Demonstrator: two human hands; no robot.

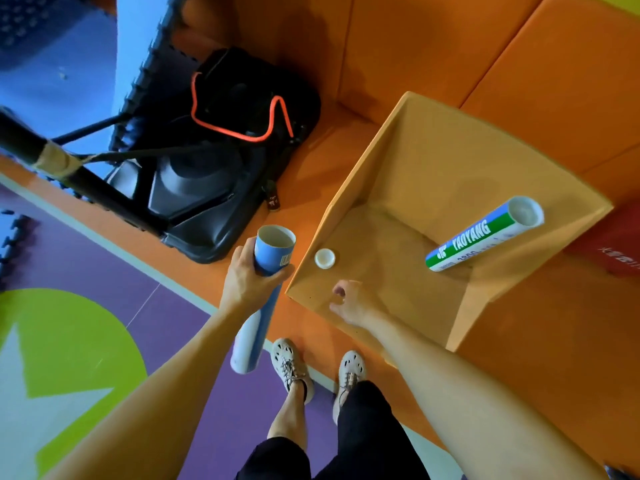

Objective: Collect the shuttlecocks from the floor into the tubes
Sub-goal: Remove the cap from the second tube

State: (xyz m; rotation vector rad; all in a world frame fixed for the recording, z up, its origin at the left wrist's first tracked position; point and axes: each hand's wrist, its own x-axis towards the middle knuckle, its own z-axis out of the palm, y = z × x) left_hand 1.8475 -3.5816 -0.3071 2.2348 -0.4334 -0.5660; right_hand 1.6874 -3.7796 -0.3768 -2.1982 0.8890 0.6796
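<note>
My left hand (247,277) grips a blue shuttlecock tube (272,252) near its open top; the tube hangs down toward my feet and its lower end is blurred. My right hand (346,301) reaches into an open cardboard box (460,327), fingers loosely curled, holding nothing that I can see. On the box bottom, just beyond my right hand, lies a white tube cap (325,258). A second tube (485,237), blue, green and white and marked YAOYANG, leans in the box's right side with its open end up. No shuttlecock is in sight.
A black bag with an orange strap (242,109) lies on the orange mat behind the box. A black net-post base (197,202) and pole (52,157) stand at left. Purple floor with a green shape spreads at lower left. My feet (318,367) stand by the box.
</note>
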